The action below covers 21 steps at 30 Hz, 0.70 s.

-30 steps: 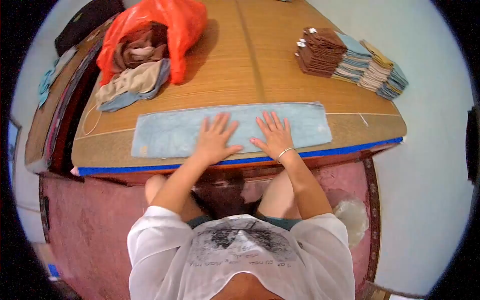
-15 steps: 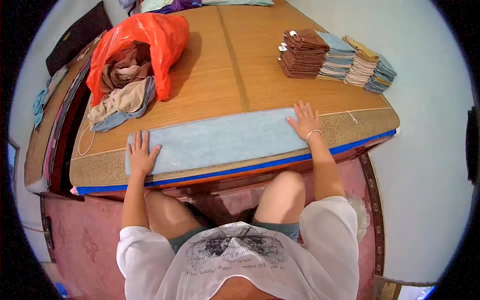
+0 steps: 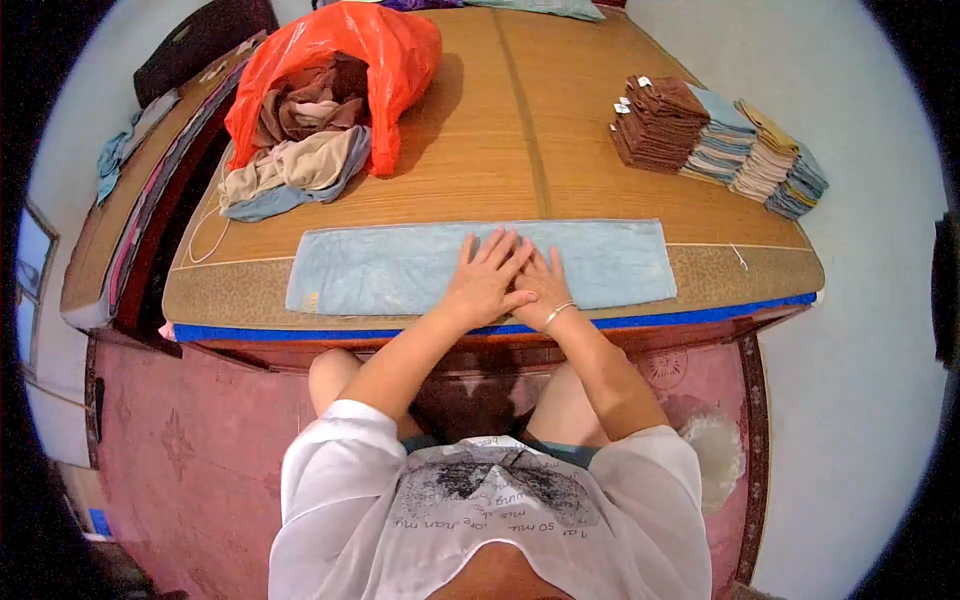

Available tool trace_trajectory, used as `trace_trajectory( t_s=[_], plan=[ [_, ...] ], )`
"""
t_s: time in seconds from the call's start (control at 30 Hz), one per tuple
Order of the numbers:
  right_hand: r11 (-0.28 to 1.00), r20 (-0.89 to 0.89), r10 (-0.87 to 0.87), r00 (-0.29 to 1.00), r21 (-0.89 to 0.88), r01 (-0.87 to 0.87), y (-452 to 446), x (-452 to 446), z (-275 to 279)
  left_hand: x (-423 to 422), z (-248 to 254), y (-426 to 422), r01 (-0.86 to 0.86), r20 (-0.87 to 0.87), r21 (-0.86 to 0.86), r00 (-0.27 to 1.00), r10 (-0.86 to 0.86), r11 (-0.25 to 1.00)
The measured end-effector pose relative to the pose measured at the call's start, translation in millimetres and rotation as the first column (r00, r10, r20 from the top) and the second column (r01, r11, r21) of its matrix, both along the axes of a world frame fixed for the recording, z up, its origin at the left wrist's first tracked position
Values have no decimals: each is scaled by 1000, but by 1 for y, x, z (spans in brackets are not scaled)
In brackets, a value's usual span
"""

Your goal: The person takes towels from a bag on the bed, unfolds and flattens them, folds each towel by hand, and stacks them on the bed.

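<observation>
A light blue towel (image 3: 390, 265), folded into a long strip, lies flat along the front edge of the bed. On its middle rests my left hand (image 3: 487, 275), palm down with the fingers spread. Beside it my right hand (image 3: 543, 282), with a bracelet on its wrist, also lies flat on the cloth. The two hands meet, the left partly overlapping the right. Neither one grips anything. A small yellowish mark shows at the towel's lower left corner.
A red plastic bag (image 3: 405, 60) with crumpled brown, beige and blue cloths (image 3: 310, 165) spilling out lies at the back left. Neat stacks of folded brown towels (image 3: 660, 125) and blue, beige and yellow towels (image 3: 722, 140) stand at the right. A mat (image 3: 480, 120) covers the bed.
Both hands have come from the towel's two ends to its middle, where they now meet. My view has shifted, so the bed's contents appear further right.
</observation>
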State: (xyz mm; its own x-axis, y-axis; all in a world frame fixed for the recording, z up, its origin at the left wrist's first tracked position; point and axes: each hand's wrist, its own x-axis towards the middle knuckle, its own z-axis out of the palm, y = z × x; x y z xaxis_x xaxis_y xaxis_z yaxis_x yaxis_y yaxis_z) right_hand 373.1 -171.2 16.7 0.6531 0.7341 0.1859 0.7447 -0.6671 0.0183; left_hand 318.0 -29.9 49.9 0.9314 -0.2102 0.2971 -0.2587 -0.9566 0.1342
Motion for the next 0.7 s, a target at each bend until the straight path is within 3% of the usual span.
trace_trajectory(
  t_s=[0.1,0.2,0.3,0.5,0.57,0.7],
  plan=[
    [999,-38,23,999,32,-22,-23,13,4,8,-16,11,3,-52,2,999,-3,1000],
    [995,-89,-82,993,52,87,-44,29,12,-2,-12,34,-46,-29,43,998,47,998],
    [984,-1,-156,988,87,155,-74,54,3,-10,-12,69,-161,1,78,987,162,984],
    [945,-52,-312,949,84,316,-119,81,9,-34,-10,152,-403,-32,95,913,407,910],
    [903,-70,-429,900,-6,430,-126,83,14,-44,-4,174,-486,-51,99,869,493,868],
    [891,-54,-454,889,-9,455,-130,87,9,-62,-8,218,-563,1,106,824,566,820]
  ],
)
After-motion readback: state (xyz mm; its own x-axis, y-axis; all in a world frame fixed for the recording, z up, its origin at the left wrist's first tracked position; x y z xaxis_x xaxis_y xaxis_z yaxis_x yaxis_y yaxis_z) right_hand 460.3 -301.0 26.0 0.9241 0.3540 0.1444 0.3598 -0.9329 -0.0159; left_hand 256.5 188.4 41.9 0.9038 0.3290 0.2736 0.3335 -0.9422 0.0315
